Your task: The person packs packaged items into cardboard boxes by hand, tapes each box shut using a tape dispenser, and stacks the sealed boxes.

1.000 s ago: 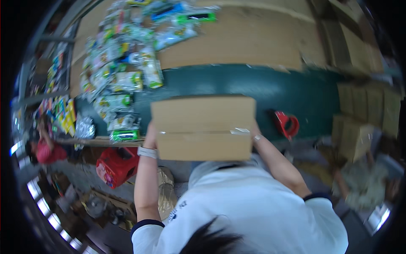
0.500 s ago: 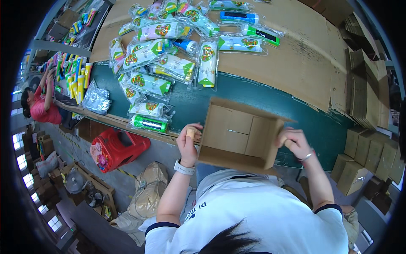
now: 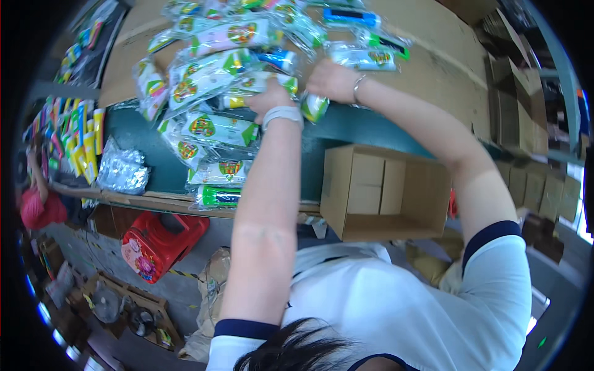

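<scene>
While the open brown cardboard box (image 3: 383, 191) waits empty, both hands, left hand (image 3: 270, 99) and right hand (image 3: 331, 80), close on clear-wrapped green toy packets (image 3: 216, 93), probably gathering a bundle to lift boxward.

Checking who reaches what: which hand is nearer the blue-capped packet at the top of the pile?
Right. The right hand lies just below the blue-capped packet, a little left of it. The left hand rests lower and further left, on the packet pile.
</scene>
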Demonstrator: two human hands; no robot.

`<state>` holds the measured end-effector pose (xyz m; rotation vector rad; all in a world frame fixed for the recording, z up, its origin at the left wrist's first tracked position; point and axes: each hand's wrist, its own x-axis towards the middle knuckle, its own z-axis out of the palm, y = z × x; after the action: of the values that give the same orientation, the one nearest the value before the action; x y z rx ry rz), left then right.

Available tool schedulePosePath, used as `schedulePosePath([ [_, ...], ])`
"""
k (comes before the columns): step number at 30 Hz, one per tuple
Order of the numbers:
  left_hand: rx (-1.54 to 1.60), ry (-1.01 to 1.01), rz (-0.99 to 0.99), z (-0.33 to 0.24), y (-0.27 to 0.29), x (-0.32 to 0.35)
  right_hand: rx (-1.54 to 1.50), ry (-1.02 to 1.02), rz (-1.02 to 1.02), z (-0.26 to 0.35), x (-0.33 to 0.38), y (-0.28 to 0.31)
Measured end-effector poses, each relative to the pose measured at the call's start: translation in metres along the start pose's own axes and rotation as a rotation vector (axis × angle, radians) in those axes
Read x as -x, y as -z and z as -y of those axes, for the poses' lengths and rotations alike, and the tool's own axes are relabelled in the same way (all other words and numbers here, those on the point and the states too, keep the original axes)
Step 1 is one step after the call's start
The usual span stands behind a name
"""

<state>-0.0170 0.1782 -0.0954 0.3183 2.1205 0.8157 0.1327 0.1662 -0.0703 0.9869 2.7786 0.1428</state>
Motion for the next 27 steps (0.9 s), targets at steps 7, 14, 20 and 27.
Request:
schedulePosePath([
  [7, 0.659, 0.113, 0.865, 0.055, 0.074, -0.028, -1.191, -0.586, 0.517, 0.060, 0.158, 0.190],
  [14, 0.424, 0.155, 1.156, 0.098, 0.120, -0.006, -1.493, -1.511, 0.241, 0.188, 0.107, 0.044],
  [20, 0.715, 0.569, 1.150, 0.127, 0.136, 0.020, -1.492, -1.293, -0.162, 0.232, 0.088, -0.001],
  [27, 0.721, 0.329, 1.328, 0.153, 0.138, 0.014, -1.155, -1.008, 0.394, 0.215, 0.087, -0.004],
])
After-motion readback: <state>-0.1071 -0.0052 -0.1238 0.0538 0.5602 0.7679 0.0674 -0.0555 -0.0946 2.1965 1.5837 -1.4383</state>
